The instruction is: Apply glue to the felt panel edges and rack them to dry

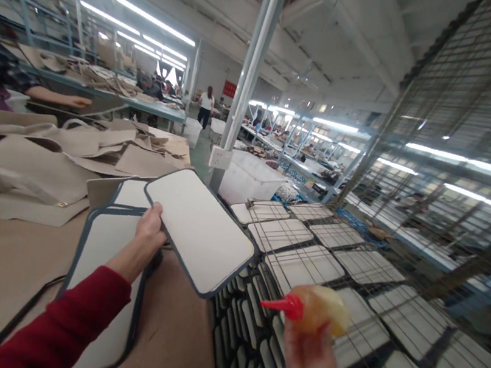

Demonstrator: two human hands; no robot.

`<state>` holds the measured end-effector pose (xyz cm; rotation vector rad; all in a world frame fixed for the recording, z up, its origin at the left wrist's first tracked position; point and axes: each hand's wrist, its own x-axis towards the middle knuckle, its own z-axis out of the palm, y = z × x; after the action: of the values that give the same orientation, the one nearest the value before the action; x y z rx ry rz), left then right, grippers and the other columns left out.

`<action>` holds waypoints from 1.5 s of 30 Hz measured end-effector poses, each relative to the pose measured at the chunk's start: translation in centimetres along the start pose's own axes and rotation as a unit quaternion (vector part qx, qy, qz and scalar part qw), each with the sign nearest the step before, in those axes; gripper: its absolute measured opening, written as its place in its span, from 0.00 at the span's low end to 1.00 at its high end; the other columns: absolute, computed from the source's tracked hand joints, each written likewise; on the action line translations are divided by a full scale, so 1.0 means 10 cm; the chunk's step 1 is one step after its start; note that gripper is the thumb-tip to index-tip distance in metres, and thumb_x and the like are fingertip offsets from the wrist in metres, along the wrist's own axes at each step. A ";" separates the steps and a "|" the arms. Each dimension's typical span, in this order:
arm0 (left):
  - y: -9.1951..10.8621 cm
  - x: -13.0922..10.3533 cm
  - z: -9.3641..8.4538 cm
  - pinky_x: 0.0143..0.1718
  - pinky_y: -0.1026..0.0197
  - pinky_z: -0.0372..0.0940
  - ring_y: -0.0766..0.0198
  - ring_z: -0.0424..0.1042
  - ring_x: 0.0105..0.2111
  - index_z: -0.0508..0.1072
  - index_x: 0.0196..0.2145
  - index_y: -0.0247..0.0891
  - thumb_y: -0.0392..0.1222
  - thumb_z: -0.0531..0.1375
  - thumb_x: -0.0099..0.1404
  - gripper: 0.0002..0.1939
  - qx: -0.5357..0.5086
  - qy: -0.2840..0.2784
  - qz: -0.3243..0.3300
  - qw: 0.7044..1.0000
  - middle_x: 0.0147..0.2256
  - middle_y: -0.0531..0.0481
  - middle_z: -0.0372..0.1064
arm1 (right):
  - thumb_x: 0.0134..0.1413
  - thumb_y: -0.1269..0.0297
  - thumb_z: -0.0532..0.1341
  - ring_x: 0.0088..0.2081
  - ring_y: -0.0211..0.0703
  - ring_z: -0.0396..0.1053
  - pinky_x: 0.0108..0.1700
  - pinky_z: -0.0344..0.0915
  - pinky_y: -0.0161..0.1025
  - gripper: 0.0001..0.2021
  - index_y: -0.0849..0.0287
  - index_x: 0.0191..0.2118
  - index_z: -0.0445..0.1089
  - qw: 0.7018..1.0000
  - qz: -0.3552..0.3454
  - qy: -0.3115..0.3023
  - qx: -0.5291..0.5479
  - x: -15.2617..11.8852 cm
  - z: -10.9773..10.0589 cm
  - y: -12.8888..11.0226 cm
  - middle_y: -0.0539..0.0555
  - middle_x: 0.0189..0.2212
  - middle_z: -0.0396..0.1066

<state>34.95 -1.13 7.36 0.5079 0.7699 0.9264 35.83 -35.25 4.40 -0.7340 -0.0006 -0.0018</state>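
My left hand [151, 233], below a dark red sleeve, grips the near edge of a cream rounded panel [201, 233] with a dark border, holding it tilted above the table. More bordered panels [101, 248] lie under my left forearm. On the right, my right hand [310, 360] is wrapped round a squeeze bottle [321, 309] of yellowish liquid. The bottle's red nozzle [285, 305] points left, toward the held panel but apart from it. Parts of the right fingers are blurred.
Wire racks [308, 258] with several pale panels stand on the right, one rack [480, 121] raised. Beige cut pieces [36, 165] are heaped on the brown table [175, 346]. Beyond are a metal post [249, 67], a white bin [251, 175] and a co-worker's arm [55, 96].
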 end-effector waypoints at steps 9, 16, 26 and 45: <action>-0.48 -0.50 -0.05 0.33 0.67 0.68 0.69 0.72 0.28 0.67 0.31 0.40 0.31 0.49 0.67 0.11 -0.058 -0.015 -0.080 0.995 0.25 0.53 0.70 | 0.46 0.52 0.66 0.39 0.47 0.73 0.43 0.70 0.46 0.14 0.53 0.37 0.75 0.990 0.104 -0.070 0.063 -0.24 0.16 0.67 0.53 0.34 0.75; -0.44 -0.63 -0.44 0.30 0.58 0.70 0.62 0.72 0.25 0.70 0.34 0.39 0.33 0.46 0.64 0.14 -0.097 -0.115 -0.222 0.963 0.25 0.48 0.70 | 0.42 0.53 0.68 0.38 0.42 0.73 0.41 0.70 0.38 0.13 0.52 0.35 0.75 0.990 0.100 -0.061 0.075 -0.04 0.08 0.52 0.51 0.32 0.76; -0.05 -0.56 -0.58 0.61 0.54 0.47 0.54 0.54 0.59 0.66 0.42 0.44 0.35 0.63 0.48 0.22 0.189 -0.070 0.184 0.962 0.53 0.47 0.60 | 0.48 0.54 0.65 0.41 0.46 0.73 0.45 0.70 0.43 0.12 0.52 0.38 0.75 0.992 0.062 -0.093 0.059 -0.05 -0.02 0.43 0.54 0.36 0.76; 0.10 -1.00 0.34 0.42 0.63 0.61 0.54 0.69 0.37 0.78 0.29 0.43 0.26 0.67 0.40 0.17 0.432 -0.556 0.134 0.697 0.28 0.51 0.69 | 0.48 0.52 0.65 0.42 0.44 0.72 0.45 0.70 0.40 0.13 0.51 0.39 0.74 0.993 0.050 -0.077 0.079 -0.32 0.01 0.25 0.52 0.38 0.75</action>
<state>33.36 -9.35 13.79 1.8496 -0.0860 0.2819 32.60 -33.33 2.80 -0.5738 -0.1096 0.1487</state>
